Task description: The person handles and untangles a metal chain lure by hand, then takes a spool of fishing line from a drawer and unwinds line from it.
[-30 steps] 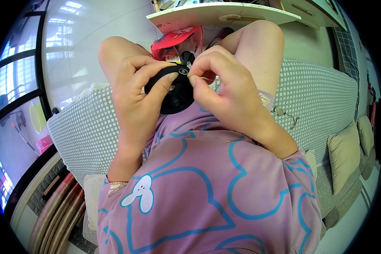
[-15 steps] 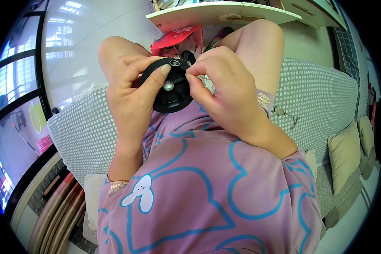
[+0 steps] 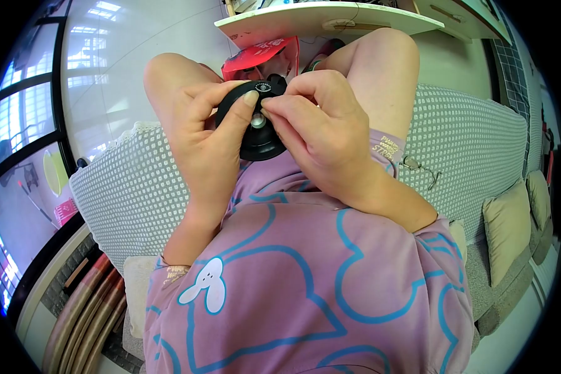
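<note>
A round black disc-shaped part [image 3: 262,147] with a shiny metal piece at its centre and small white markings near its far edge is held above my lap. My left hand [image 3: 204,124] is closed on its left side, thumb on the top face and fingers underneath. My right hand [image 3: 327,128] is closed in a pinch over the disc's right side, thumb and index tips beside the metal centre. Whatever lies between those fingertips is too small and covered to make out. A small black piece sticks out at the disc's far edge.
A red bag [image 3: 262,53] stands on the floor between my knees, before a white furniture panel [image 3: 330,23]. I sit on a couch with a patterned cover [image 3: 461,137]. To the right lie a thin dark cord [image 3: 431,179] and cushions [image 3: 507,232].
The disc has shifted slightly right, turned and tilted with my left hand. My right fingertips have moved left across it, from near its right edge to close beside the metal centre.
</note>
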Tool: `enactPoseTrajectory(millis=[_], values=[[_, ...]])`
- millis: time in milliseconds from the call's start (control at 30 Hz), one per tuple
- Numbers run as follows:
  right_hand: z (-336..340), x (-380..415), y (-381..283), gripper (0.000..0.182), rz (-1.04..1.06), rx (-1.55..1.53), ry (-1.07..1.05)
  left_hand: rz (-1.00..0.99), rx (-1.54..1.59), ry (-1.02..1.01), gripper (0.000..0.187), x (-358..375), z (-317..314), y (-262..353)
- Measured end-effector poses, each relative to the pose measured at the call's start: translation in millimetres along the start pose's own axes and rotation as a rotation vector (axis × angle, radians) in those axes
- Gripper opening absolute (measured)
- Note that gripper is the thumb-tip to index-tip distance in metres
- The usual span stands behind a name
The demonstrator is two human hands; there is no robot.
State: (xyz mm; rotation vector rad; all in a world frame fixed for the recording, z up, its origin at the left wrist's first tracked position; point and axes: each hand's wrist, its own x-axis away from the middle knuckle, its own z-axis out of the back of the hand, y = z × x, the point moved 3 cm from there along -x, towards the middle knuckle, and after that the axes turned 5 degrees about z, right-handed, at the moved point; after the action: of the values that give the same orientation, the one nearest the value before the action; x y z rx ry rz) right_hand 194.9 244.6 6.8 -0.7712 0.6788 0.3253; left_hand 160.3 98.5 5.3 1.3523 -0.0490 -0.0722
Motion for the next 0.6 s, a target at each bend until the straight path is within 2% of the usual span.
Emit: enactPoseTrajectory(millis=[100, 167, 300, 367, 600], values=[[-1.5, -0.2, 1.5, 0.018, 0.009, 0.020, 0.017, 0.057, 0.082, 0.005, 0.015, 3.3, -4.8, -1.3], [-1.4, -0.9, 1.6, 0.017, 0.029, 0.018, 0.029, 0.228, 0.194, -0.002, 0.014, 5.2, -7.5, -5.6], [0.1, 1.5, 3.2, 0.014, 0.006, 0.009, -0.011, 0.314, 0.248, -0.037, 0.015, 5.6, -7.2, -13.3], [1.7, 1.6, 4.0, 0.025, -0.012, -0.008, -0.129, 0.372, 0.253, -0.066, 0.017, 5.7, -6.3, -18.1], [8.4, -9.6, -2.3, 0.020, 0.092, 0.029, -0.288, 0.337, 0.168, -0.079, 0.017, 6.0, -7.0, -16.1]])
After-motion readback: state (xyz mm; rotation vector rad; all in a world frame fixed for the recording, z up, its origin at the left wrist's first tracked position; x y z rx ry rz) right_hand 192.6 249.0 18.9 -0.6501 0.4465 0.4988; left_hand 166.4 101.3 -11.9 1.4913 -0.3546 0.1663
